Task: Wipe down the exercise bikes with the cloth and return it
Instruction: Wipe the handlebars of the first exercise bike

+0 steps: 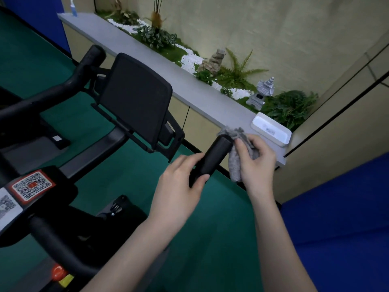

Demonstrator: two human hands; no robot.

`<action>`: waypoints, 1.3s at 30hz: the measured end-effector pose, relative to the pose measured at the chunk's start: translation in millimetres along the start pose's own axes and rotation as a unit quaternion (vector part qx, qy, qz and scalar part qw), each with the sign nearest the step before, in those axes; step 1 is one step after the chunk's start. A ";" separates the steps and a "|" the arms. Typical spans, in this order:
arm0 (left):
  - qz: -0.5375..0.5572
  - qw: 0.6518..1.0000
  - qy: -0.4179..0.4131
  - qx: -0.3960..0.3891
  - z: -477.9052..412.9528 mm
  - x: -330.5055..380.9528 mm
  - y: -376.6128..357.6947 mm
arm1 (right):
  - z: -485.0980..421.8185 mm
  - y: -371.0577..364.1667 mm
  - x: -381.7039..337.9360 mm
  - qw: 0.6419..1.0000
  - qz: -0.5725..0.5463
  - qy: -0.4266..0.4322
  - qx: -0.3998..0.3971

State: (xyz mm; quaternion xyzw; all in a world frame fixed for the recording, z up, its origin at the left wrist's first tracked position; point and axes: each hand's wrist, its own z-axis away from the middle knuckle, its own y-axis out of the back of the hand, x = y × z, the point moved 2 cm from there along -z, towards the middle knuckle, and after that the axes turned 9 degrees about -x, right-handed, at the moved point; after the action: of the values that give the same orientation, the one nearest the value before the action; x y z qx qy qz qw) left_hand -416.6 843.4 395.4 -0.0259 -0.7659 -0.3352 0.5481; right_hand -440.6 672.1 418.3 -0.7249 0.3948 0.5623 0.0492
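Stands on a green floor (210, 239), facing a black exercise bike (94, 157) filling the left, with the back of its screen (134, 98) in view. Looks past it to a long grey ledge (189, 89) running from far left to near right, backed by ferns (290, 108) and a stone lantern (262, 93). Grips the handlebar end (212, 159) with the left hand (179, 182), fingers curled round it. Pinches a grey cloth (234, 165) in the right hand (256, 163), bunched against the bar's tip and hiding part of the ledge edge. Just beyond the cloth, on the ledge, a white box (271, 129); at the far left end, a small blue spray bottle (73, 9).
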 end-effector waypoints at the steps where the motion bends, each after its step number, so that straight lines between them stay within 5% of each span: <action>1: 0.002 1.000 0.000 0.000 0.1 -0.2 -0.3 | 0.1 -4.1 1.3 1.000 -0.025 -0.009 -0.001; 6: 0.008 1.000 -0.004 0.007 0.6 -1.3 0.2 | 12.7 -24.0 13.1 0.977 -0.192 -0.093 0.001; 11: 0.007 1.000 -0.005 0.004 -0.2 -2.6 0.1 | 39.1 -35.4 22.9 0.966 -0.220 -0.133 -0.012; 24: 0.010 0.999 -0.008 -0.040 3.0 -1.9 6.5 | 68.9 -44.2 23.1 0.975 -0.182 -0.113 -0.055; 39: -0.102 0.989 -0.077 -0.076 47.2 -6.5 33.0 | 146.8 -16.6 -0.2 0.993 -0.016 -0.107 -0.053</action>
State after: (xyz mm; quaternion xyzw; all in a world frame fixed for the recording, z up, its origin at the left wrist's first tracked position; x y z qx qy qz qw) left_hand -439.4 896.7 397.6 -0.0149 -0.7768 -0.4437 0.4466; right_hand -544.1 759.2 359.1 -0.6683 0.3452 0.6561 0.0621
